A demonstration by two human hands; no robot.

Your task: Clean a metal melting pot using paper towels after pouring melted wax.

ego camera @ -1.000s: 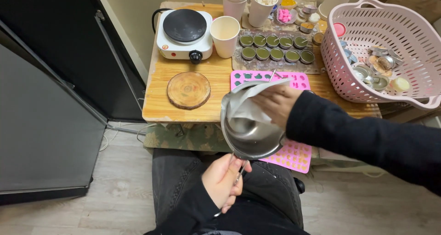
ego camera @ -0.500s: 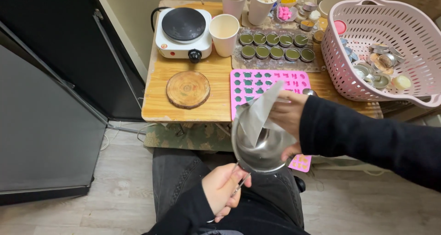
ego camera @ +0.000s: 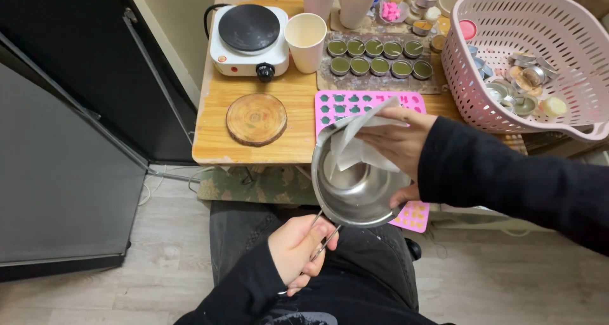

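My left hand (ego camera: 298, 249) grips the thin wire handle of a small steel pot (ego camera: 356, 188), held tilted over my lap below the table's front edge. My right hand (ego camera: 396, 138) presses a white paper towel (ego camera: 355, 147) against the pot's inner wall. Behind the pot a pink silicone mold (ego camera: 346, 104) with small green-filled cavities lies on the wooden table (ego camera: 216, 119); my arm and the pot hide much of it.
A round wood slice (ego camera: 256, 119) and a white hot plate (ego camera: 248, 36) stand at the table's left, with a paper cup (ego camera: 306, 40) beside them. Several round tins of green wax (ego camera: 377, 57) sit behind the mold. A pink plastic basket (ego camera: 539, 58) with metal bits fills the right.
The pot has shifted slightly right and lower toward my lap, its opening turned more toward me. My right hand with the paper towel has moved deeper along the inside wall.
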